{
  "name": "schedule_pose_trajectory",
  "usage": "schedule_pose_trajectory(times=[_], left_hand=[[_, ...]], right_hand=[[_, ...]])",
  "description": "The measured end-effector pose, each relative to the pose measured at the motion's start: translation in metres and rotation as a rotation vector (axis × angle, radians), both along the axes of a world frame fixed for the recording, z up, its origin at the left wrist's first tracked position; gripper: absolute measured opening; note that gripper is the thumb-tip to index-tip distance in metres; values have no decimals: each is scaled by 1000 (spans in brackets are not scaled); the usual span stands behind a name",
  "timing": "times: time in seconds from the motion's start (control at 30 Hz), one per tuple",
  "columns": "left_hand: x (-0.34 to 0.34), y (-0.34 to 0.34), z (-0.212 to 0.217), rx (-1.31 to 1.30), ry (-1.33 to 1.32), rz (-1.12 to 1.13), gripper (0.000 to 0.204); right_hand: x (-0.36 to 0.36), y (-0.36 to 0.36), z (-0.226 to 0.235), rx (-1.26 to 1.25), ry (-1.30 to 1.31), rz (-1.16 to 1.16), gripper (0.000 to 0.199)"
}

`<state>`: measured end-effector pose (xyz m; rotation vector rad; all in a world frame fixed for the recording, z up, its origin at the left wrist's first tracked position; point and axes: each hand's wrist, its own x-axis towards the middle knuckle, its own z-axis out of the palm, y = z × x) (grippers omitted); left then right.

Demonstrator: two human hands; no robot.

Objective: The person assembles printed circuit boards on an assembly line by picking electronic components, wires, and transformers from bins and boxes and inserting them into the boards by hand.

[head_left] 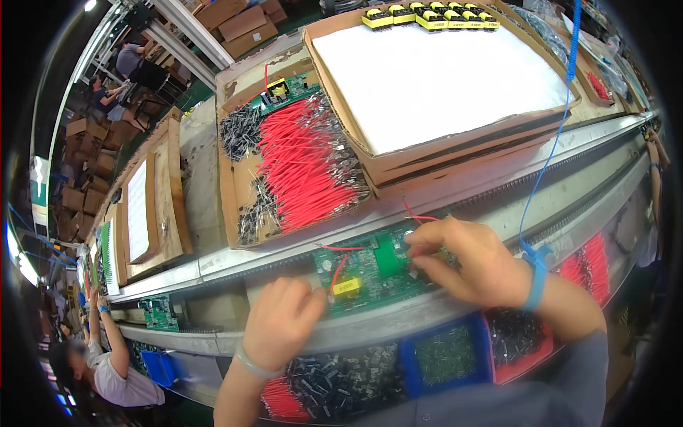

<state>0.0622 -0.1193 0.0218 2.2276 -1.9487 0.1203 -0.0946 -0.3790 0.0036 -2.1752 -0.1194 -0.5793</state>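
A green circuit board (370, 292) lies on the conveyor rail in front of me, carrying a yellow transformer (347, 287), a green block-shaped part (388, 257) and thin red wires (340, 248). My right hand (469, 265) is over the board's right end, thumb and fingertips pinched together; whatever is between them is too small to make out. Another red wire (421, 218) sticks up just beyond those fingers. At the board's left edge, my left hand (281, 319) is closed with its fingers curled under, hiding anything inside. A blue strap (538, 279) with a coiled cord circles my right wrist.
Beyond the rail stands a cardboard box (235, 206) of red wires and small black parts. Right of it, stacked trays (455, 153) bear yellow transformers (434, 17). Nearer me are a blue bin (407, 356), a red bin (546, 349) and loose parts. Another person (117, 373) works at left.
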Motion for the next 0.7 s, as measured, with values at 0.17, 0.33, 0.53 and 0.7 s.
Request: schedule_pose_trajectory(times=[0.17,0.33,0.53,0.7], left_hand=[[1,-5,1,37,-36,-19,21],[0,-15,-2,31,-101,9,22],[-13,5,-32,-221,219,235,37],[-18,10,-30,-267,172,297,65]], right_hand=[[3,0,1,-46,-47,-13,32],[4,-3,-4,-139,-44,-45,26],[6,0,-11,-165,-35,-28,24],[6,-1,-16,-211,-34,-22,22]])
